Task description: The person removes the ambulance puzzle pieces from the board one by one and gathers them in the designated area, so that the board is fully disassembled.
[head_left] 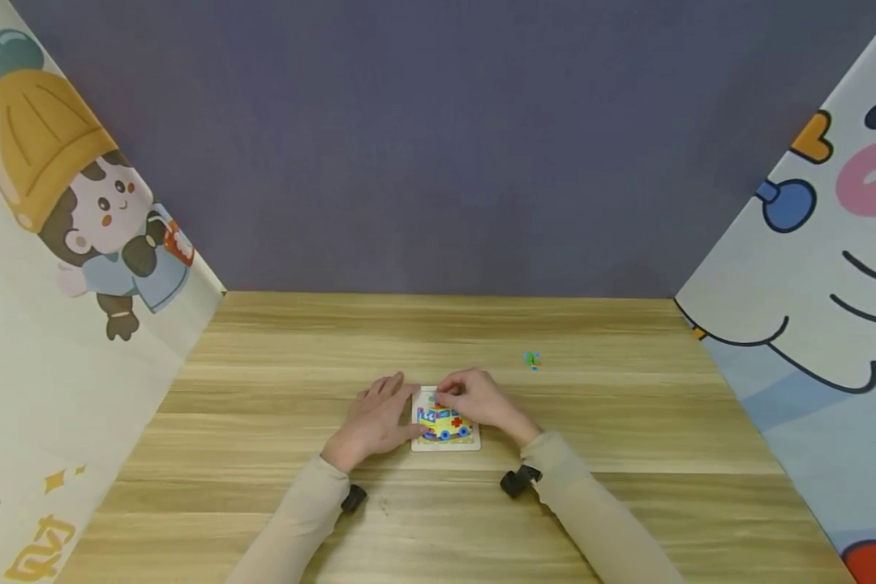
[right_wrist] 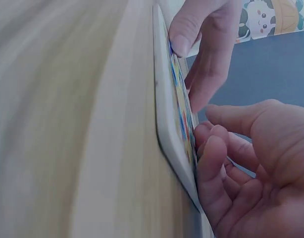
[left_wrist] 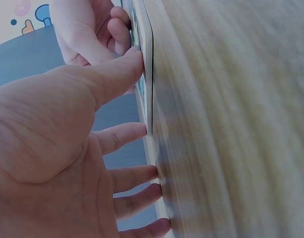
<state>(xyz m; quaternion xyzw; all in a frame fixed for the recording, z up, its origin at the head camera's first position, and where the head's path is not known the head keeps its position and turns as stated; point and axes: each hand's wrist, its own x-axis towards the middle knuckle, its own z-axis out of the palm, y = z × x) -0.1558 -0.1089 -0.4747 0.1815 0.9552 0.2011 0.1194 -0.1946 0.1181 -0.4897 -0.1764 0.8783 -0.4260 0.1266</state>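
Note:
A small square puzzle board (head_left: 445, 445) with a pale rim and a yellow ambulance picture lies flat on the wooden table. My left hand (head_left: 381, 418) rests at its left side, fingers straight and spread, the thumb pressing the picture's lower left. In the left wrist view, the left thumb (left_wrist: 123, 67) lies over the board's edge (left_wrist: 148, 74). At the board's top edge is my right hand (head_left: 474, 396), fingers bent and fingertips at the picture's upper part. In the right wrist view, the right fingers (right_wrist: 214, 158) curl against the board; whether they pinch a piece is hidden.
A small green and blue piece (head_left: 531, 359) lies on the wooden table (head_left: 591, 389), beyond and right of the board. A dark panel (head_left: 438, 162) rises behind the table, with cartoon-printed walls on both sides.

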